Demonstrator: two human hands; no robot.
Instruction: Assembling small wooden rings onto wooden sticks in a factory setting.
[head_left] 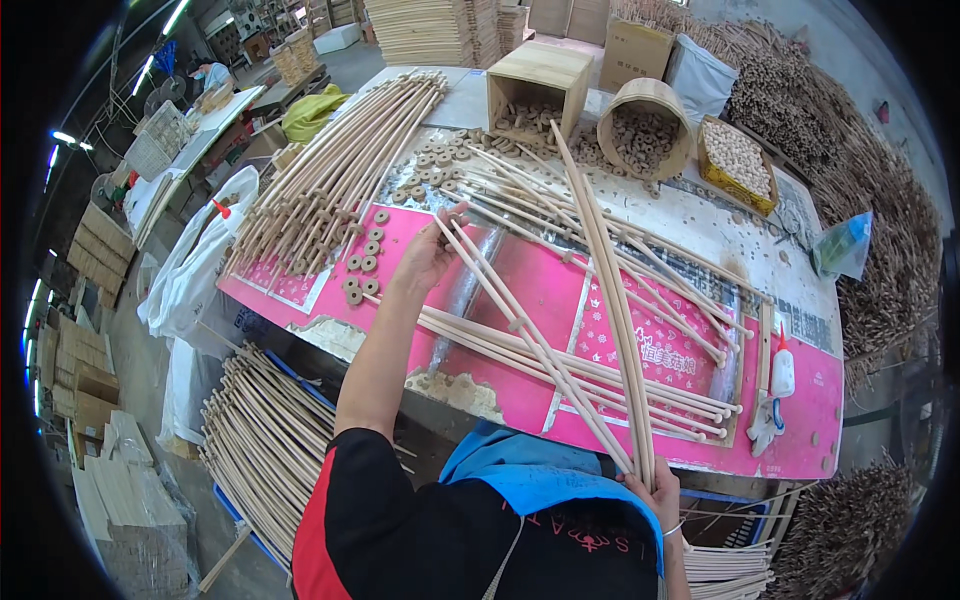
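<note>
My right hand [655, 492], near my body at the table's front edge, is closed round the lower ends of several long pale wooden rods [602, 270]. Two of these rods [498, 300] slant up to the left, where my left hand [430, 252] pinches their far ends. A small wooden ring sits partway along this slanting pair. Small wooden rings [369, 263] lie on the pink tabletop beside my left forearm. Under the held rods, more rods with knobbed ends [690, 398] lie across the pink surface.
A glue bottle [783, 372] with a red tip stands at the right. Behind are a wooden box [540, 75] and a round tub [640, 95] of rings, plus a yellow tray [735, 160] of small pale pieces. Piled rods with rings [330, 160] cover the left; a blue crate [262, 430] of rods stands below.
</note>
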